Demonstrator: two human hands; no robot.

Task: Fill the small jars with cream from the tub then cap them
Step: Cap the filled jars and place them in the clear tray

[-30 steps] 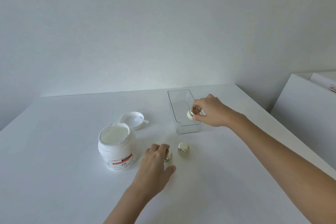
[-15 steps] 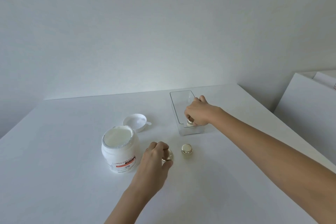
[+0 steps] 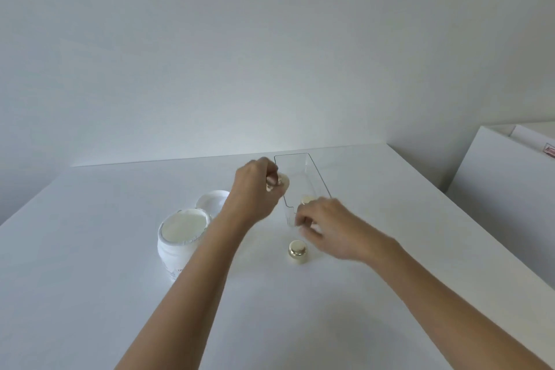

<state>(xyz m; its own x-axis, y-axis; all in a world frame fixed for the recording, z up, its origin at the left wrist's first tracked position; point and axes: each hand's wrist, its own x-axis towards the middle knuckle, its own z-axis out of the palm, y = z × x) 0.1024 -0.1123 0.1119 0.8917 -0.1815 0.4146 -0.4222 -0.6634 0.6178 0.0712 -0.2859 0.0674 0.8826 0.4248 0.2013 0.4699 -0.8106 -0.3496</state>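
Observation:
My left hand (image 3: pixel 253 192) is raised over the table and pinches a small gold-capped jar (image 3: pixel 280 185) beside the near left wall of the clear plastic bin (image 3: pixel 315 173). A second small jar (image 3: pixel 307 199) sits inside the bin at its near end. My right hand (image 3: pixel 326 227) hovers just in front of the bin with loosely curled fingers and holds nothing; it is blurred. A third capped jar (image 3: pixel 297 252) stands on the table below that hand. The open white tub (image 3: pixel 183 237) of cream stands at the left.
The tub's white lid (image 3: pixel 213 203) lies upside down behind the tub, partly hidden by my left forearm. A white box (image 3: pixel 507 189) stands off the table's right edge. The table top (image 3: pixel 90 279) is white.
My left hand has lifted a jar from the table up towards the bin. My right hand has let go of its jar inside the bin and drawn back towards me.

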